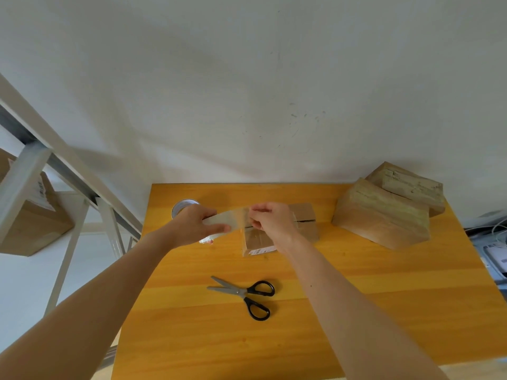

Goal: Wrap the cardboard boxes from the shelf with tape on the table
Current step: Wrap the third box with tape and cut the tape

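Observation:
A small flat cardboard box (304, 215) with a white label lies on the yellow wooden table (384, 283) near its far edge. My left hand (192, 224) grips a roll of clear tape (216, 220) held above the table, left of the box. My right hand (270, 218) pinches the free end of the tape, and a short strip stretches between both hands over the box's left part. A second tape roll (182, 207) stands behind my left hand, partly hidden.
Black-handled scissors (247, 294) lie open on the table's middle. Two tape-wrapped boxes (384, 215) are stacked at the far right corner. A white metal shelf (68, 174) with cardboard boxes (35, 218) stands to the left. A white wall rises behind.

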The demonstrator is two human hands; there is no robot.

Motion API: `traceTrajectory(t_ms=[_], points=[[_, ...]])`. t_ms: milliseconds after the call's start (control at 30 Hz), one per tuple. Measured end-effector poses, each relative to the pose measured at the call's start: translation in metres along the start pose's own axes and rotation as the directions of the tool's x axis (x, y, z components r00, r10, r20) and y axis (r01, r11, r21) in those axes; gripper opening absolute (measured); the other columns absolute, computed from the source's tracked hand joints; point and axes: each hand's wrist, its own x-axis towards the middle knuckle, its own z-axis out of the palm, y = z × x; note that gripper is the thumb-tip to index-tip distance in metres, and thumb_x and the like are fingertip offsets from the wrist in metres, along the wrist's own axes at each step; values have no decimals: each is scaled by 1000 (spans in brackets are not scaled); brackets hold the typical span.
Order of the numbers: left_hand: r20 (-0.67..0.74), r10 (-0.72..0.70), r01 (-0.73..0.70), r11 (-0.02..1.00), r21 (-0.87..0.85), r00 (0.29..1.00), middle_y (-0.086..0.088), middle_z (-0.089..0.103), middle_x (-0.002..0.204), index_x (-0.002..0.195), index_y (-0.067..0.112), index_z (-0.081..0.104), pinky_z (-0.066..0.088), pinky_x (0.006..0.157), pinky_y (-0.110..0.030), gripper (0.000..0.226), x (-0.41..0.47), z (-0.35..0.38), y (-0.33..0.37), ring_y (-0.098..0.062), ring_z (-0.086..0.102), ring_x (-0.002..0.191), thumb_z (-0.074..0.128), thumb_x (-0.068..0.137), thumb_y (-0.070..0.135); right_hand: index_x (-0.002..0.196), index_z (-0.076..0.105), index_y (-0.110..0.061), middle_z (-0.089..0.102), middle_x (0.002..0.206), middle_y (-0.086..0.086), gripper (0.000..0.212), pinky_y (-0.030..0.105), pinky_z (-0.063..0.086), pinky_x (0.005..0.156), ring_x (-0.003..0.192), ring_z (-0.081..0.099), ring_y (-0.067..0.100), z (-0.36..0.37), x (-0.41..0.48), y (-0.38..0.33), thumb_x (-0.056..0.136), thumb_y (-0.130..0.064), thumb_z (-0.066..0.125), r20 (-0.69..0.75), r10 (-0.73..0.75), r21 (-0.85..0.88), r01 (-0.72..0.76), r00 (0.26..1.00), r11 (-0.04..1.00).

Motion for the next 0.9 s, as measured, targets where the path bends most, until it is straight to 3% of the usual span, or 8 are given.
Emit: traceTrajectory(t_ms=[133, 233, 300, 400, 500, 567, 800, 900], points=[[0, 11, -11, 999, -49, 1000, 13, 39, 43, 45, 33, 50, 30, 44, -28, 41, 0, -2, 3, -5, 39, 38, 61, 68, 64, 117, 48, -18, 66, 103, 13, 53, 27, 56, 79, 84, 65, 17, -3, 7, 2, 75, -3, 78, 32, 78, 2, -78, 996, 997], [16, 54, -53, 996, -75, 998, 12, 36, 43, 45, 33, 49, 25, 48, -31, 39, -1, -2, -2, -6, 32, 41, 57, 74, 57, 114, 62, -1, 68, 102, 11, 42, 20, 54, 71, 79, 63, 13, -6, 8, 4, 76, -7, 78, 87, 121, -38, -118, 989, 992], [41, 26, -22, 996, -83, 999, 11, 37, 50, 49, 28, 49, 26, 51, -33, 39, -3, -1, -5, -9, 35, 47, 56, 73, 58, 102, 70, -1, 69, 91, 9, 25, 21, 54, 71, 73, 60, 12, -7, 6, 10, 79, -8, 75, 106, 118, -45, -114, 987, 992], [101, -51, 46, 998, 52, 994, -1, 43, 58, 60, 17, 53, 30, 53, -30, 42, -6, 7, -4, -13, 39, 53, 60, 76, 55, 91, 73, -6, 67, 77, 2, 10, 27, 52, 73, 70, 60, 14, 5, -3, 24, 84, -13, 71, 54, 26, -159, -17, 998, 987], [133, -78, 61, 990, 127, 988, 2, 46, 59, 62, 23, 50, 31, 53, -24, 30, -5, 19, 0, -12, 41, 53, 62, 89, 32, 95, 73, -9, 65, 76, -1, 13, 15, 44, 63, 71, 61, 13, 25, -13, 40, 90, -17, 65, -57, -125, -359, 96, 991, 928], [126, -80, 64, 990, 122, 989, 4, 43, 58, 60, 25, 47, 30, 53, -24, 33, -4, 23, -1, -11, 39, 52, 61, 90, 30, 94, 72, -8, 64, 76, -1, 14, 9, 36, 55, 66, 56, 7, 32, -18, 46, 93, -16, 60, -106, -204, -432, 140, 973, 891], [32, -153, 146, 976, 159, 988, 4, 51, 58, 64, 30, 51, 33, 52, -25, 29, -2, 17, -13, -12, 45, 52, 59, 89, 41, 84, 69, -9, 64, 83, 3, 15, 12, 38, 58, 73, 55, 11, 42, -31, 32, 93, -11, 57, -115, -396, -516, 286, 911, 807], [2, -259, 256, 958, 128, 966, -1, 50, 59, 69, 15, 59, 31, 53, -26, 38, -7, 4, -22, -14, 43, 53, 56, 88, 47, 80, 67, -6, 62, 82, 6, 16, 25, 45, 67, 76, 55, 16, 48, -39, 20, 92, -9, 58, -52, -473, -502, 386, 880, 774]])
